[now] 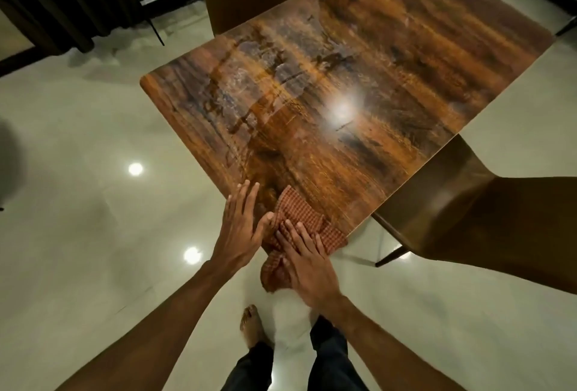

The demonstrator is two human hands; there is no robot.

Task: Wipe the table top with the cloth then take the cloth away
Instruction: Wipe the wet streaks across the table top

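At the near corner of the table top (359, 84), closest to me, the cloth (299, 219) is bunched and part of it hangs off the edge toward the floor. Risk, as I judge it: with that much fabric past the corner, a sweep pulled toward the body could drag the whole cloth off the table; the glossy surface would offer little grip to stop it. Right hand (307, 266) lies flat on the cloth, fingers extended and pressing down, not closed round it. Left hand (242, 222) is just beside it on the left, palm down, fingers spread on bare wood, thumb touching or almost touching the cloth's edge; I cannot tell which. So the hands sit close together, neither one clamped on anything. Second risk: the open left hand on the surface may leave fresh smears. Further out I see streaks and hazy patches across the middle of the top, so I judge the wiping unfinished. Chairs stand at the far and right sides.
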